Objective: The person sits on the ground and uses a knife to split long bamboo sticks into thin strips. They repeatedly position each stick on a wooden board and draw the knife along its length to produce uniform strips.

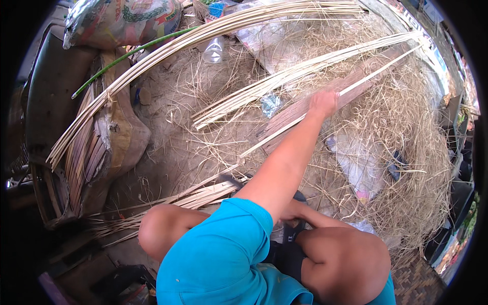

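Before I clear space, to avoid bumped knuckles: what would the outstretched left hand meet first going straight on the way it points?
Probably the brown board just past the left hand; depth is unclear, so if it clears that, the pale strip bundle beyond.

The floor around me is bare brown earth, dusty and littered. To the right it disappears under a thick tangle of dry shavings, with a crumpled white sheet poking through. A woven mat covers the near right corner. Over on the far left I see a stuffed, printed sack next to a dark brown panel. A clear bottle lies nearby. Pale daylight reaches the ground, and a little greenery shows at the right edge.
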A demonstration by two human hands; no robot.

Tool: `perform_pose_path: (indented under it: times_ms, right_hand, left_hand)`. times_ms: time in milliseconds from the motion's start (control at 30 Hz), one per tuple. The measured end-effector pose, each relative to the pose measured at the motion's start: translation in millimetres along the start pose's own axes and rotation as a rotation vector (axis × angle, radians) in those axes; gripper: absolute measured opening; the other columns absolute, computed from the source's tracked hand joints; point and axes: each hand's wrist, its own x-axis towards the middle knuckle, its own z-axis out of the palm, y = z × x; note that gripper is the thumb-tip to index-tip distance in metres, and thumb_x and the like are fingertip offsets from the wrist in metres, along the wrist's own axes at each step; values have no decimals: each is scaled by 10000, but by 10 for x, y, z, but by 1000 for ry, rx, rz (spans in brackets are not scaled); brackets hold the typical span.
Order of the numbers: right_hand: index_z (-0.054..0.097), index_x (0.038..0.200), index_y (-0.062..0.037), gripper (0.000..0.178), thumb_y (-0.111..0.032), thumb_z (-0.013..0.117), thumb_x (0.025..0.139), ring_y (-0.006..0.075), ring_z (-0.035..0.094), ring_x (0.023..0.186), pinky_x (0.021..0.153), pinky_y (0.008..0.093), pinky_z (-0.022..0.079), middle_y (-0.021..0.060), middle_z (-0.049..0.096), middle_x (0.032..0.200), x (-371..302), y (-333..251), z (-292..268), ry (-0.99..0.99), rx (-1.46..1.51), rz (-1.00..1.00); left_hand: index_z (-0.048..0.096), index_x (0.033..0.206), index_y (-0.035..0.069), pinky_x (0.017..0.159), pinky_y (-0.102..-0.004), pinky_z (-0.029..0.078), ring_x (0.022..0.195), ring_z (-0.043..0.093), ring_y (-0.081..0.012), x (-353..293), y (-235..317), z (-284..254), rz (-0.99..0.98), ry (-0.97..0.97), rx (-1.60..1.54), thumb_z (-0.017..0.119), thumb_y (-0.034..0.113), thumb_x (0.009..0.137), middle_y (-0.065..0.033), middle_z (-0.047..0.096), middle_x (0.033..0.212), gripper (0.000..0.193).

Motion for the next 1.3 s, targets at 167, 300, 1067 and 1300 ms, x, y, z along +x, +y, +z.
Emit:
perform_pose_path:
  times_ms: [167, 300, 1067, 1300]
  right_hand:
    - [554, 1260, 34, 318, -156, 549, 1004, 164, 688, 639, 545, 292, 551, 173, 729, 933, 105, 335, -513, 323, -52, 4]
    - [524, 1263, 60, 333, -166, 532, 1019, 146, 659, 608, 540, 299, 545, 150, 716, 900, 67, 198, -632, 476, 111, 207]
    - [564, 1337, 38, 503, -218, 663, 917, 224, 695, 1020, 775, 371, 580, 210, 671, 1228, -58, 176, -270, 242, -116, -66]
    - [592, 1282, 3, 374, -183, 627, 960, 175, 646, 719, 643, 322, 549, 115, 692, 975, -12, -262, -98, -273, 62, 251]
  left_hand:
    - [743, 1000, 31, 882, -483, 536, 972, 705, -368, -82, 72, 39, 19, -69, 74, 421, 404, 1055, -177, 747, 1016, 496]
    - [726, 1030, 42, 879, -459, 543, 987, 708, -356, -39, 148, 49, -8, -16, 15, 438, 447, 1052, -170, 747, 1026, 498]
    - [670, 1099, 49, 860, -481, 552, 961, 726, -345, -44, 110, 302, -29, 10, 32, 471, 478, 1043, -162, 753, 1011, 476]
    - [709, 1106, 49, 904, -469, 540, 1066, 695, -345, -104, -33, 202, -66, -72, 0, 456, 485, 1047, -162, 739, 1092, 507]
